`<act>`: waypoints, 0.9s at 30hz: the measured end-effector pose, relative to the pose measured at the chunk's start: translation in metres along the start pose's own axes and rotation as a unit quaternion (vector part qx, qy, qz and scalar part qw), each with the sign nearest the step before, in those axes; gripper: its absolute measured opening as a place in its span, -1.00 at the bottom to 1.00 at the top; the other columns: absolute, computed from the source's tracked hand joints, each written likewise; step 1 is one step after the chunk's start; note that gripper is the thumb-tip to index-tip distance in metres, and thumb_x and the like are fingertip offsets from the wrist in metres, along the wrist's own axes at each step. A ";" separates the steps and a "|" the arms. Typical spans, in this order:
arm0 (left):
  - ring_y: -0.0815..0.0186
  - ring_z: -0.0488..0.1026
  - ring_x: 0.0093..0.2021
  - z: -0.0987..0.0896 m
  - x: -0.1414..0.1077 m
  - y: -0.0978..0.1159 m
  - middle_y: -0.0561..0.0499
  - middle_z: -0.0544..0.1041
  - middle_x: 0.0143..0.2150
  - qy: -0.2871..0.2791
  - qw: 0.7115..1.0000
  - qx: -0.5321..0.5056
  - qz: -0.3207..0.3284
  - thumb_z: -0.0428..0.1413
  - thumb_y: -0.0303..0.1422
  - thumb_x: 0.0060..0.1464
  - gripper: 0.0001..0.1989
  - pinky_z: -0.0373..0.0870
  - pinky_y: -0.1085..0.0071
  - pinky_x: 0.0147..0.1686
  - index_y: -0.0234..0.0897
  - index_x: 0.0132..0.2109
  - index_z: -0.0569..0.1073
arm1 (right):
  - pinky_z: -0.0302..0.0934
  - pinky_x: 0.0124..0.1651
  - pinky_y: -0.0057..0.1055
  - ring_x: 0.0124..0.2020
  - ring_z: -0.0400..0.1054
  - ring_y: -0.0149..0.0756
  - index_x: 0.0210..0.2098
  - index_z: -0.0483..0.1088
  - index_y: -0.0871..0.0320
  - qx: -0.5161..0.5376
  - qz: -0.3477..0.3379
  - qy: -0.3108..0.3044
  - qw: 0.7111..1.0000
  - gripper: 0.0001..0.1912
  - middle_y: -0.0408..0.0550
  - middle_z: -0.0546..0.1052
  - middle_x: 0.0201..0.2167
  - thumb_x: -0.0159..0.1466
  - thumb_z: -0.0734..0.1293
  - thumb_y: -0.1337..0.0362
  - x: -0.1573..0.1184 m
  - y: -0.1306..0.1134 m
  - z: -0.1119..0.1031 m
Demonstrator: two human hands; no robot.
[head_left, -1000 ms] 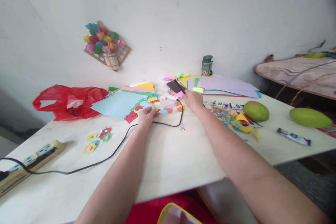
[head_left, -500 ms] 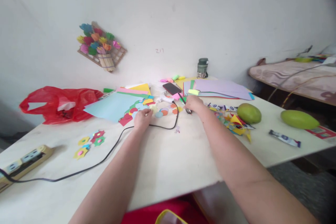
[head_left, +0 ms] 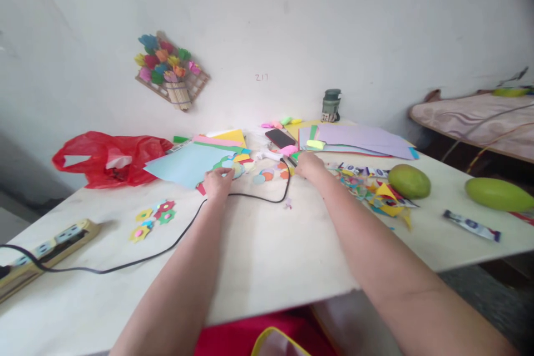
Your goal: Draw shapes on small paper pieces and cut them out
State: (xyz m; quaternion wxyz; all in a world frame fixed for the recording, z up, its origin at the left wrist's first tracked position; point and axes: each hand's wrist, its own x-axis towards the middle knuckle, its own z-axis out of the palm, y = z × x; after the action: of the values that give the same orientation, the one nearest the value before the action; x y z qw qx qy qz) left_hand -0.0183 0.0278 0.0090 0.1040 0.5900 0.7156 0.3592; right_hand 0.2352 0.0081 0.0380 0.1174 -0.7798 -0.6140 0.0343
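Note:
My left hand (head_left: 219, 182) is by the left group of paper cutouts, its fingers drawn together in a pinch. Whatever they hold is too small to make out. Pale paper circles (head_left: 237, 169) lie just beyond its fingertips. My right hand (head_left: 309, 166) is closed on scissors (head_left: 293, 161), with the dark blades showing at its left and the handles hidden. Between the hands lie orange and blue paper circles (head_left: 267, 176). A white glue gun (head_left: 269, 156) lies behind them, its black cord (head_left: 258, 198) looping across the table.
Paper flowers (head_left: 142, 233) and a power strip (head_left: 45, 253) are at left. A red plastic bag (head_left: 110, 158) and coloured sheets (head_left: 189, 164) sit behind. A phone (head_left: 280, 138) lies at the back. Paper scraps (head_left: 386, 200), green fruit (head_left: 409, 181) and a wrapper (head_left: 471, 225) are on the right.
My left hand has drawn slightly left, away from the pale pieces. My right hand now covers the scissors' handles, which showed before. The whole view has shifted a little.

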 end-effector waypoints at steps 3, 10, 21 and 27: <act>0.07 0.26 0.10 -0.003 0.000 0.000 0.03 0.54 -0.06 0.028 0.999 0.020 -0.003 0.10 -0.16 -0.05 -0.77 0.20 0.23 0.00 -0.10 -0.28 0.57 | 0.28 -0.15 -0.32 -0.07 0.39 -0.05 -0.04 0.40 0.21 -0.016 -0.009 0.010 1.000 -0.58 0.19 0.49 -0.11 0.18 0.27 0.11 -0.001 -0.006 0.006; 0.06 0.15 0.18 -0.006 -0.002 0.004 0.10 0.47 0.05 0.044 0.998 0.034 -0.021 0.09 -0.20 -0.02 -0.83 -0.06 0.04 0.19 -0.07 -0.33 0.56 | 0.25 -0.12 -0.30 -0.06 0.38 -0.08 -0.09 0.44 0.21 -0.035 -0.006 0.000 0.999 -0.62 0.21 0.47 -0.06 0.19 0.26 0.12 0.000 -0.011 0.009; -0.02 0.00 0.26 -0.012 0.007 -0.006 0.05 0.40 0.13 0.015 0.998 0.052 -0.044 0.06 -0.24 0.01 -0.83 -0.26 -0.18 0.20 -0.09 -0.35 0.54 | 0.22 -0.10 -0.33 -0.04 0.37 -0.09 -0.08 0.45 0.21 -0.021 0.029 0.043 0.998 -0.54 0.21 0.48 -0.07 0.27 0.13 0.04 -0.007 -0.010 -0.003; -0.15 0.07 0.21 -0.009 0.011 -0.012 -0.10 0.42 0.09 0.041 0.996 0.066 -0.036 0.12 -0.24 -0.08 -0.86 -0.09 -0.22 0.10 -0.15 -0.38 0.53 | 0.24 -0.14 -0.30 -0.06 0.38 -0.07 -0.08 0.44 0.23 -0.022 0.030 0.044 0.998 -0.58 0.23 0.49 -0.09 0.25 0.14 0.11 -0.004 -0.007 0.000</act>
State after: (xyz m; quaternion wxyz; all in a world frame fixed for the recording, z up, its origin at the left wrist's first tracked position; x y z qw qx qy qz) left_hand -0.0359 0.0342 0.0107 0.0480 0.5543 0.7620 0.3315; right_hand 0.2281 0.0060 0.0394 0.1265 -0.8009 -0.5851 -0.0099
